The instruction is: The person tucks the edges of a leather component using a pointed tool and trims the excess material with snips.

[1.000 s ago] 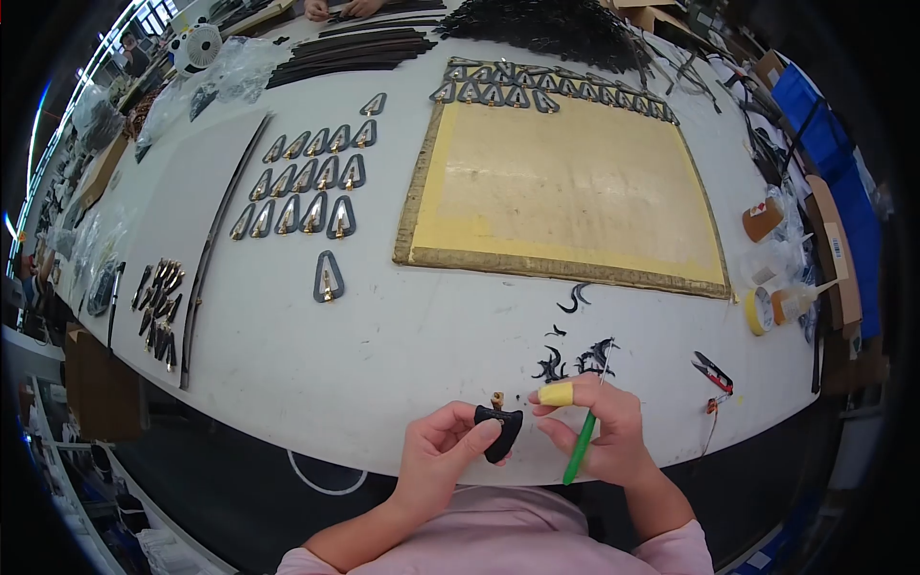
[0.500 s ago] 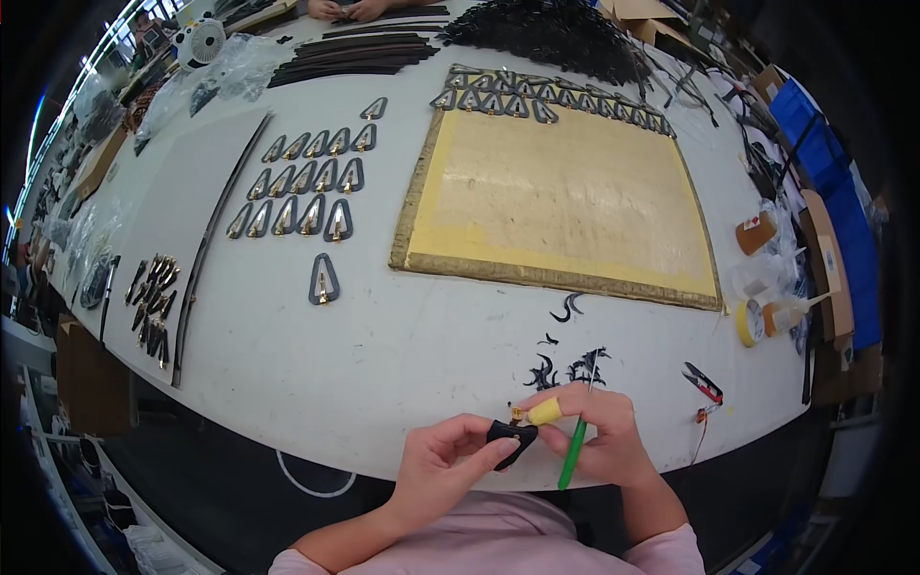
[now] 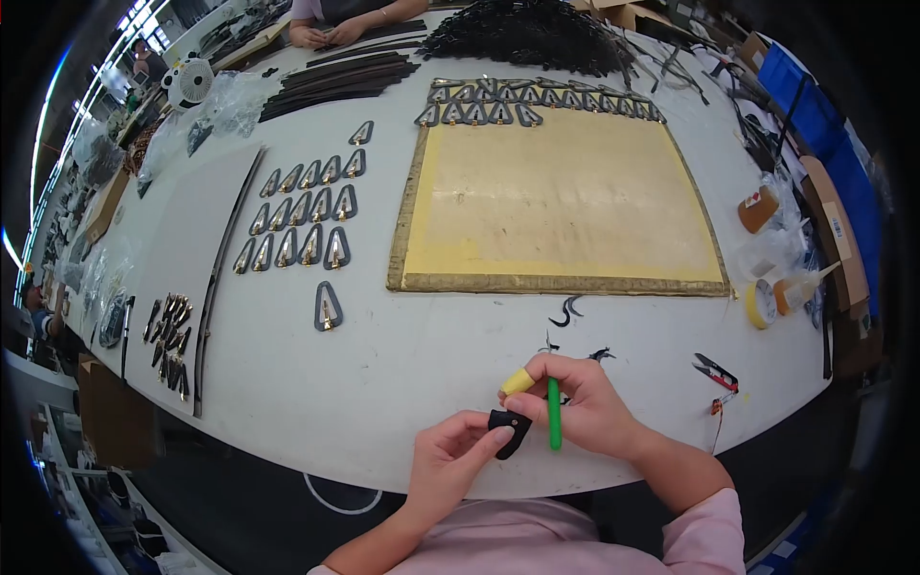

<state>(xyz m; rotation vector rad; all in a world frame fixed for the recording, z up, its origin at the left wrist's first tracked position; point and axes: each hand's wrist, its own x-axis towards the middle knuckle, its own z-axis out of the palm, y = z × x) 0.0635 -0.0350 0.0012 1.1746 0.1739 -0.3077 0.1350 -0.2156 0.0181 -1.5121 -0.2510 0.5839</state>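
Observation:
A small folded black leather-like piece (image 3: 511, 439) with a gold stud is pinched between the thumb and fingers of my left hand (image 3: 447, 460). My right hand (image 3: 592, 412) is closed around a slim green-handled tool (image 3: 555, 422), its handle pointing toward me and its thin metal tip away from me. A yellow cover (image 3: 517, 382) wraps the index finger of that hand. My right thumb and index fingertip meet at the upper end of the black piece, and whatever lies between them is hidden. Dark curved trimmings (image 3: 567, 310) lie just beyond my hands.
Rows of grey triangular parts (image 3: 328, 307) lie left of a yellow-edged board (image 3: 565, 285), with more along its far edge. Small black-and-gold pieces (image 3: 171, 335) are at left. Red-handled snips (image 3: 717, 372), tape (image 3: 761, 305) and bottles (image 3: 757, 209) sit right. A co-worker's hands (image 3: 326, 34) are across the table.
The view has tilted slightly upward. My right fingers have come over the upper end of the black piece, hiding the brass-coloured fitting seen there before. The green tool now stands more upright.

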